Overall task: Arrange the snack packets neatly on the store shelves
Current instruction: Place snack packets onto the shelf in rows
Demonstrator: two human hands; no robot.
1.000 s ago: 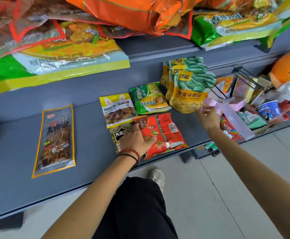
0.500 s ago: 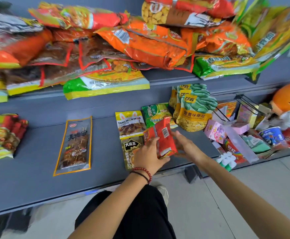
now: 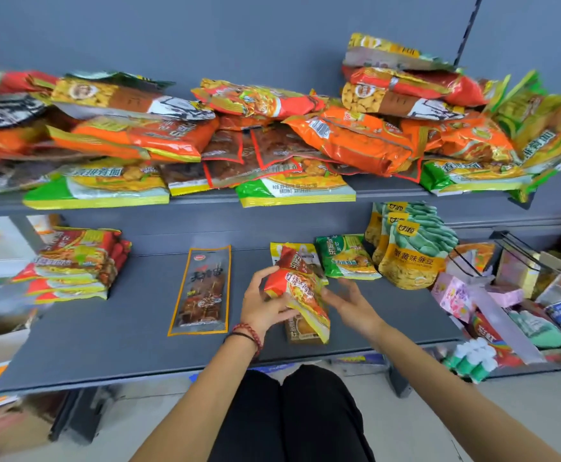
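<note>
A: Entry, head view. How do our hands stand?

B: Our left hand (image 3: 266, 303) grips the red packets (image 3: 297, 283) by their left edge, thumb on the front and fingers curled behind. They are lifted clear of the lower shelf (image 3: 106, 331) and tilted, top end away from us.

A: And the right?

B: Our right hand (image 3: 350, 305) holds nothing. Its fingers are spread and relaxed, just beside the packets' right edge. We cannot tell whether the fingertips touch the wrapper.

A: What lies under the held packets?

B: A brown packet (image 3: 302, 333) lies flat on the shelf, partly covered. A yellow packet (image 3: 277, 250) shows behind them.

A: Neighbours on that shelf?

B: To the left, apart from our hands, we note a long dark packet (image 3: 202, 291) with an orange border, lying flat. Further left sits a stack of red and yellow packets (image 3: 76, 265). To the right lies a green packet (image 3: 345, 258), and beyond it stand the yellow bean bags (image 3: 412, 251), upright and overlapping.

A: Upper shelf?

B: The upper shelf (image 3: 206, 198) carries a loose heap of orange bags (image 3: 349, 141), overlapping at mixed angles.
</note>
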